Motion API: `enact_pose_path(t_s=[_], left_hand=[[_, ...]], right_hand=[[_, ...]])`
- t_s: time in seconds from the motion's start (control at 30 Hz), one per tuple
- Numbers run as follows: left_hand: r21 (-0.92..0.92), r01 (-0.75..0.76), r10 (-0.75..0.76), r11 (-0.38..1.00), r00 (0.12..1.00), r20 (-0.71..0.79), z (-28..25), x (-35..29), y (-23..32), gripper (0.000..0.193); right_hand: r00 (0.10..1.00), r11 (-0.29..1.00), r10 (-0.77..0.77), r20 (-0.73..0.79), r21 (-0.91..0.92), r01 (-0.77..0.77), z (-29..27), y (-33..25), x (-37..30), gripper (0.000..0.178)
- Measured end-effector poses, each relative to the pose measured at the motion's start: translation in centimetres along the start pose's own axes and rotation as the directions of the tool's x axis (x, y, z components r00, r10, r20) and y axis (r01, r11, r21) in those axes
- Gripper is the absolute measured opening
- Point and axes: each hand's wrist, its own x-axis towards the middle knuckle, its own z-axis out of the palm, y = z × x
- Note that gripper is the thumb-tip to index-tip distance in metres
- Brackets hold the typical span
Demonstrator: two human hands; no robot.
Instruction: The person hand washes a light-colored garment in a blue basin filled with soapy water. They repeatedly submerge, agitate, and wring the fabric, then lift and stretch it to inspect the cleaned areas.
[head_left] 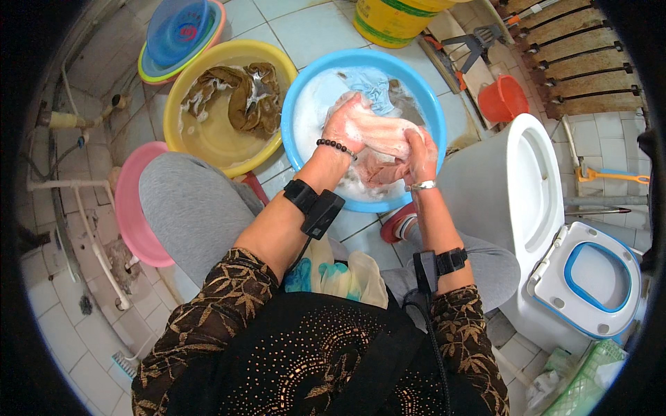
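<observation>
Both of my hands are over a blue basin (290,142) of soapy water, gripping a wet pink cloth (383,134). My left hand (345,125), with a dark bead bracelet at its wrist, is closed around the cloth's left end, where suds cover it. My right hand (421,158), wearing a silver bangle, has its fingers wrapped on the right end. Between them the cloth is stretched, and a part of it hangs into the foam below. Behind the hands a light blue cloth (373,87) lies in the suds.
A yellow basin (170,132) with brown wet clothing (250,100) stands to the left. Stacked basins (173,35) are behind it; a pink basin (135,208) is by my left knee. The white toilet (517,208) stands right, a red bucket (503,99) and yellow bucket (395,21) beyond.
</observation>
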Motion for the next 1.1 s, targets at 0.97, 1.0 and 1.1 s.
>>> enact_pose_path(t_s=[0.97,1.0,1.1], left_hand=[[0.222,0.176,-0.053,0.959,0.882,-0.469,-4.7,-1.1,-4.5,0.023],[0.254,0.17,-0.05,0.952,0.906,-0.42,-5.6,-0.7,-4.5,0.024],[0.975,0.073,-0.046,0.21,0.997,-0.065,-8.1,0.4,-4.1,0.027]], right_hand=[[0.966,0.433,-0.259,0.023,-0.891,0.137,3.4,5.8,2.0,0.028],[0.965,0.417,-0.256,0.061,-0.894,0.167,3.3,6.0,2.4,0.028],[0.982,0.314,-0.16,0.101,-0.938,0.147,2.7,6.3,2.3,0.031]])
